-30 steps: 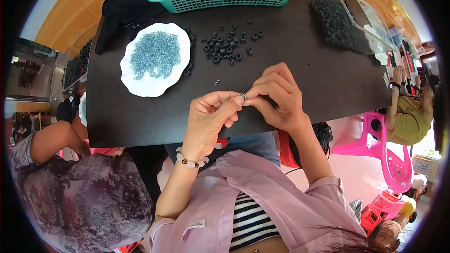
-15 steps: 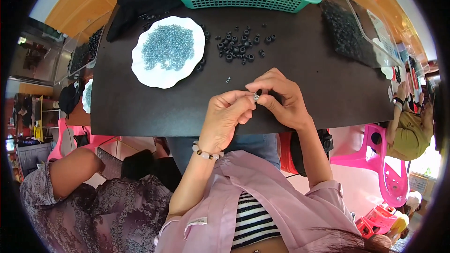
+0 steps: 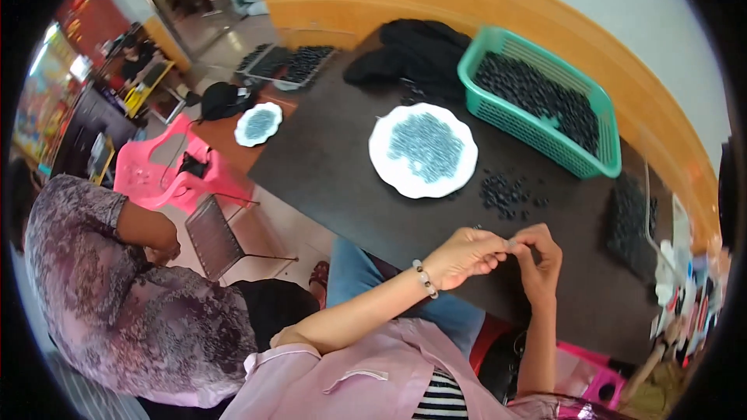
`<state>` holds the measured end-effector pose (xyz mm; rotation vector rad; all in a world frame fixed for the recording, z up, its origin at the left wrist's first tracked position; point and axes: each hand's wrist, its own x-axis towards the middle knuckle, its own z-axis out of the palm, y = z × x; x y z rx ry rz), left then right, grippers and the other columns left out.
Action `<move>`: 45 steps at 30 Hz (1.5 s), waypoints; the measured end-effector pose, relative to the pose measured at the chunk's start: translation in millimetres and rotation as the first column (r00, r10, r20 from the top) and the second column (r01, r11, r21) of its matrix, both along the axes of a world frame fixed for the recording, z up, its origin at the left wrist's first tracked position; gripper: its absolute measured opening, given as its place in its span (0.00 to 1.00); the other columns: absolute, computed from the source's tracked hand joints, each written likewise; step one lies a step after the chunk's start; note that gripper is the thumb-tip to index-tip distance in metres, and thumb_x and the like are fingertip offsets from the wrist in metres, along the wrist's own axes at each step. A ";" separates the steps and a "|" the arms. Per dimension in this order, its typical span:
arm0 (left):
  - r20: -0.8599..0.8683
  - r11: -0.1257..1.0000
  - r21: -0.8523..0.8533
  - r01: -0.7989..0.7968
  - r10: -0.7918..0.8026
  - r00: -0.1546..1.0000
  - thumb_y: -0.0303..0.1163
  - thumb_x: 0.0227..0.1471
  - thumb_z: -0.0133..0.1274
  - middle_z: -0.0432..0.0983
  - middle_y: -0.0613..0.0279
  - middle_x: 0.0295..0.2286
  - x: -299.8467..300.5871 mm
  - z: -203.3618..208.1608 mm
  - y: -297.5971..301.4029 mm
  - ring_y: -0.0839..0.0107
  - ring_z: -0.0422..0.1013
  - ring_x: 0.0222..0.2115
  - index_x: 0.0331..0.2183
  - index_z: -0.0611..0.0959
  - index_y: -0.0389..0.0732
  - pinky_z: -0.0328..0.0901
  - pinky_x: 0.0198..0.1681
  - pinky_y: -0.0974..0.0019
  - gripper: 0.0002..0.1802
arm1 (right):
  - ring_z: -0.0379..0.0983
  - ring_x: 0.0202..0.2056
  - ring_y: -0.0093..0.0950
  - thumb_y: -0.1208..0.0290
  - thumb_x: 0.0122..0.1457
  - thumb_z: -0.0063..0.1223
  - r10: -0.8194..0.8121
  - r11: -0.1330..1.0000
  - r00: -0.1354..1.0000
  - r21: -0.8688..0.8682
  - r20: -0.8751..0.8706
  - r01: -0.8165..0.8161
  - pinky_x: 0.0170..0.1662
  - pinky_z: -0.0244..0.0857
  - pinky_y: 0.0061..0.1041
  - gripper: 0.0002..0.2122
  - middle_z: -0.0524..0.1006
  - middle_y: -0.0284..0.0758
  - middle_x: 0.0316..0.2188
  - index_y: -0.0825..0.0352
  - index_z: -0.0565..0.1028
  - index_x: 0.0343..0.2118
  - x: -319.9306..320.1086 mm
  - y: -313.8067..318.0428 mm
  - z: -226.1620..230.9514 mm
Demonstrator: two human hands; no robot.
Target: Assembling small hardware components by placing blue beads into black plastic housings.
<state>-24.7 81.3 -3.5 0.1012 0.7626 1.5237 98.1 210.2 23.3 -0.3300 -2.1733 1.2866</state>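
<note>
My left hand [image 3: 469, 259], with a beaded bracelet [image 3: 425, 278] at its wrist, is closed in a pinch over the front part of the dark table [image 3: 342, 187]. The fingertips of my right hand [image 3: 540, 263] meet it from the other side, thumb and forefinger pressed together. A tiny glassy bead [image 3: 511, 243] shows between both sets of fingertips; its details are blurred. Just beyond my hands lies a loose group of black beads [image 3: 504, 193]. To their left, a white wavy-rimmed plate [image 3: 383, 165] holds a layer of pale blue-grey beads [image 3: 426, 146].
A green basket [image 3: 537, 134] of black beads stands at the back, beside a black cloth [image 3: 412, 58]. At right is a transparent box [image 3: 632, 225] of dark beads. Another person [image 3: 140, 280] sits close at my left, near a pink chair [image 3: 167, 163] and a smaller plate [image 3: 258, 124].
The view has swung left, so the table and plate appear farther right and tilted. My hands still meet at the fingertips. More of the person and room at left shows.
</note>
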 end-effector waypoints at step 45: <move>-0.738 0.901 0.034 -0.433 0.315 0.597 0.24 0.49 0.62 0.75 0.72 0.23 8.4 43.4 7.0 0.87 0.67 0.22 0.37 0.83 0.36 0.63 0.25 0.81 0.11 | 0.65 0.26 0.16 0.66 0.63 0.48 0.114 0.867 0.990 -0.496 0.083 -0.059 0.31 0.61 0.16 0.12 0.74 0.29 0.26 0.71 0.75 0.30 -21.1 27.1 3.8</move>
